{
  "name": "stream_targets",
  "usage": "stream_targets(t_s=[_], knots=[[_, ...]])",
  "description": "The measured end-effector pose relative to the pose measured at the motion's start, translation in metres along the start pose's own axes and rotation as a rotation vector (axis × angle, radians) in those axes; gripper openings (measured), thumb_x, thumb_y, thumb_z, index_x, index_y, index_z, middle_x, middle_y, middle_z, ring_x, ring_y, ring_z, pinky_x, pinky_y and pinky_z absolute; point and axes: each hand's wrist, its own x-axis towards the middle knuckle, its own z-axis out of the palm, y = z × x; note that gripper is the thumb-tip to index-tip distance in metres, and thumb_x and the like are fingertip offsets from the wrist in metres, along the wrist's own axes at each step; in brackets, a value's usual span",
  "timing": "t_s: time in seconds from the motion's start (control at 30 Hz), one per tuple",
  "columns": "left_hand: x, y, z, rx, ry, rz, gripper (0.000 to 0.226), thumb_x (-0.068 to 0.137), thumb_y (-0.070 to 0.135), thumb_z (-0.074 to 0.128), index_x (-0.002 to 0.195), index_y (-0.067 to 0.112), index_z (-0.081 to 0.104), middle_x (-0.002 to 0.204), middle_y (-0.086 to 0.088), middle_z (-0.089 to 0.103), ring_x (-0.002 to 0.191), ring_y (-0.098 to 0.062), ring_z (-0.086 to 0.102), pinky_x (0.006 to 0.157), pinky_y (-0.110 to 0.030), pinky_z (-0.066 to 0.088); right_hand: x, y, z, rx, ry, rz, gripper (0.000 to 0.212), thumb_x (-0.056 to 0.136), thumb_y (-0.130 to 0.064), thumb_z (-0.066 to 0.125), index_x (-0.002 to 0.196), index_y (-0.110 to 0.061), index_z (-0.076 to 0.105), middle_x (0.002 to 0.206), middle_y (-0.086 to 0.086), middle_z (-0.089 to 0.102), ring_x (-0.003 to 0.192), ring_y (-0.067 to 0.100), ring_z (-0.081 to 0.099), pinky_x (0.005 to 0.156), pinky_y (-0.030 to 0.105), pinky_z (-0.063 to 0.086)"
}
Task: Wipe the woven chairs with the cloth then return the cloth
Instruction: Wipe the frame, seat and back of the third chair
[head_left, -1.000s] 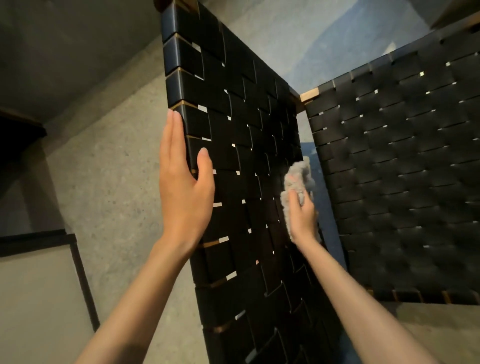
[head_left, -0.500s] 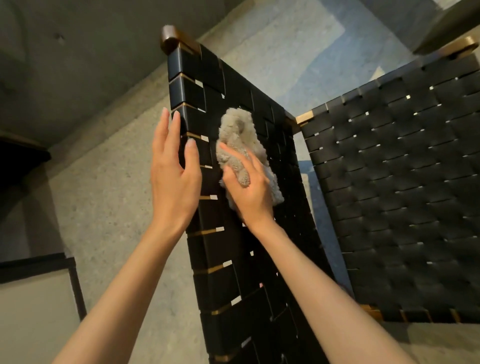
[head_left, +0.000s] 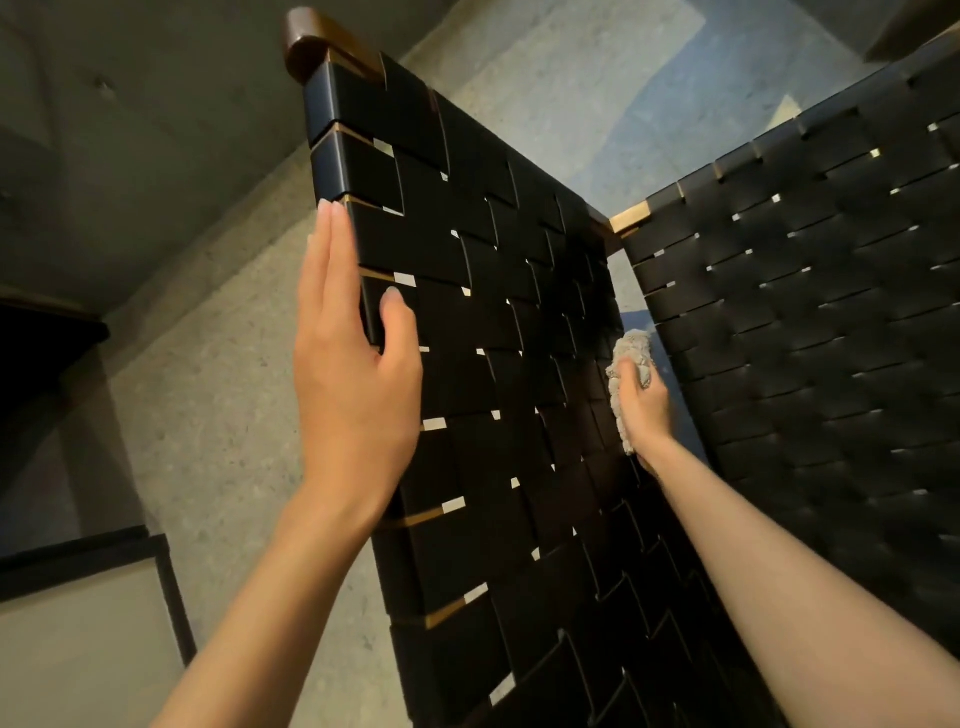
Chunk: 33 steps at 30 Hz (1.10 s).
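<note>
A view looking down at 2 bare arms reaching toward 2 black woven chairs on a speckled concrete floor. The nearer chair back stands tilted, its wide black straps crossing in a basket weave, with a brown wooden frame end at its top corner. The left hand steadies the chair's left edge — fingers straight along the side, thumb resting on the woven face. The right hand grips a small grey fluffy cloth, fingers curled around it, pressing it against the far right edge of the same chair back. The second woven chair stands just beside, to the right. A dark-framed panel sits at lower left.
</note>
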Motion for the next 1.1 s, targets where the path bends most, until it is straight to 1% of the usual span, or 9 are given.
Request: stream_targets(t_s=[0.1,0.13,0.27,0.37,0.53,0.67,0.73,0.87,1.1], knots=[[-0.002,0.001,0.0,-0.049,0.004,-0.025,0.055,0.099,0.009,0.042,0.15,0.015,0.023,0.156,0.007,0.022,0.142,0.002,0.015,0.115,-0.014,0.012,-0.037,-0.024,0.005,0.058,0.008,-0.104,0.044,0.102,-0.036,0.038,0.134,-0.009,0.05,0.126,0.01,0.056,0.11,0.017,0.052,0.081,0.022,0.043],[-0.001,0.002,0.0,-0.073,0.007,-0.035,0.053,0.099,0.01,0.041,0.15,0.016,0.024,0.156,0.008,0.023,0.141,0.003,0.016,0.115,-0.014,0.013,-0.055,-0.04,0.009,0.085,-0.025,-0.169,0.041,0.102,-0.033,0.038,0.134,-0.01,0.05,0.124,0.006,0.055,0.108,0.011,0.049,0.081,0.02,0.041],[0.005,0.003,-0.008,-0.166,0.066,-0.066,0.043,0.099,0.007,0.038,0.141,0.018,0.042,0.141,0.007,0.045,0.13,0.004,0.037,0.109,-0.012,0.027,-0.118,-0.108,0.034,0.21,-0.233,-0.58,0.05,0.097,-0.049,0.039,0.138,-0.021,0.048,0.14,0.001,0.048,0.129,0.008,0.042,0.107,0.031,0.039],[0.02,0.003,-0.017,-0.177,0.126,-0.111,0.041,0.096,0.002,0.037,0.129,0.018,0.057,0.118,0.014,0.053,0.11,0.008,0.049,0.094,-0.004,0.034,-0.137,-0.162,0.05,0.111,-0.258,-0.798,0.046,0.096,-0.046,0.038,0.139,-0.033,0.044,0.148,-0.003,0.041,0.139,0.011,0.029,0.114,0.042,0.029],[0.039,0.007,-0.007,-0.155,0.053,-0.124,0.042,0.102,0.013,0.035,0.144,0.016,0.037,0.15,0.007,0.031,0.131,0.008,0.026,0.102,0.003,0.017,-0.126,-0.192,0.061,0.065,-0.205,-0.928,0.05,0.088,-0.054,0.035,0.133,-0.037,0.051,0.149,-0.003,0.041,0.141,0.018,0.027,0.113,0.043,0.026],[0.055,0.005,0.001,0.025,-0.022,0.021,0.052,0.101,0.019,0.04,0.15,0.018,0.023,0.158,0.008,0.012,0.139,0.007,0.008,0.105,0.001,0.006,-0.087,-0.165,0.06,0.048,-0.155,-0.761,0.062,0.086,-0.059,0.037,0.133,-0.022,0.053,0.141,0.006,0.048,0.133,0.019,0.039,0.106,0.034,0.036],[0.063,0.005,0.002,0.098,-0.056,0.047,0.058,0.1,0.017,0.043,0.151,0.019,0.017,0.159,0.008,0.008,0.143,0.0,0.005,0.11,-0.007,0.006,-0.061,-0.149,0.055,0.079,-0.133,-0.649,0.059,0.089,-0.056,0.043,0.133,-0.019,0.053,0.135,0.006,0.052,0.127,0.018,0.046,0.101,0.031,0.042],[0.066,0.003,0.005,0.124,-0.072,0.05,0.062,0.099,0.013,0.044,0.152,0.019,0.012,0.159,0.01,0.006,0.145,-0.003,0.003,0.115,-0.017,0.006,-0.008,-0.109,0.04,0.022,-0.08,-0.346,0.049,0.098,-0.047,0.04,0.139,-0.022,0.046,0.137,0.005,0.049,0.127,0.021,0.045,0.099,0.029,0.037],[0.063,-0.001,0.007,0.028,-0.05,0.053,0.061,0.1,0.013,0.042,0.152,0.022,0.013,0.158,0.013,0.009,0.144,0.001,0.005,0.116,-0.019,0.008,0.044,-0.059,0.031,-0.008,0.01,-0.013,0.058,0.095,-0.056,0.033,0.142,-0.022,0.041,0.138,0.012,0.05,0.124,0.032,0.048,0.104,0.048,0.039]])
